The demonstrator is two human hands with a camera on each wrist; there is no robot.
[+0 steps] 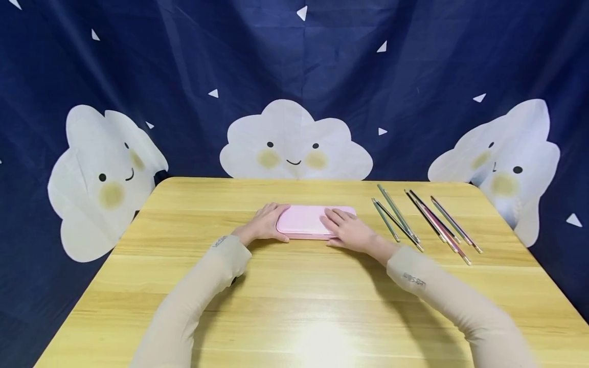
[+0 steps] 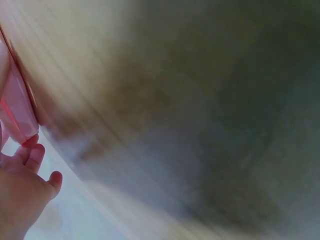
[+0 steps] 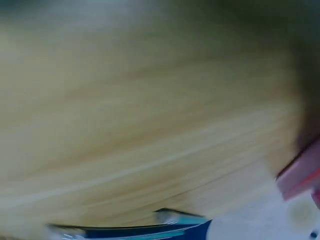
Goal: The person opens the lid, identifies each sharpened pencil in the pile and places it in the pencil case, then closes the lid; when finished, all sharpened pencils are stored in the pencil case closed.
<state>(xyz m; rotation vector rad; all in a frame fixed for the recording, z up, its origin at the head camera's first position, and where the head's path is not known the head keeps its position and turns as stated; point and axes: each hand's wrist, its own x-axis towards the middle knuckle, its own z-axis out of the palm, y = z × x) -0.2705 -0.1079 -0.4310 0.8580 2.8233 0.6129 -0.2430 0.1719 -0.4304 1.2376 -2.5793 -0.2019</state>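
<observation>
A pink pencil case [image 1: 303,220] lies lengthwise on the table, its lid down and a seam running along the front side. My left hand [image 1: 266,225] grips its left end, thumb at the front corner and fingers round the back. In the left wrist view, that hand [image 2: 22,185] has fingertips at the case's edge [image 2: 20,107]. My right hand [image 1: 352,231] holds the right end, fingers bent over the lid and thumb low at the front side. Only a corner of the case [image 3: 300,175] shows in the right wrist view, where most of the right hand is out of frame.
Several pencils [image 1: 398,217] lie loose to the right of the case, some crossing. More pencils [image 1: 437,220] lie farther right. Pencil ends [image 3: 175,217] appear low in the right wrist view. Behind the wooden table [image 1: 285,296] hangs a dark blue curtain [image 1: 257,56] with cloud prints.
</observation>
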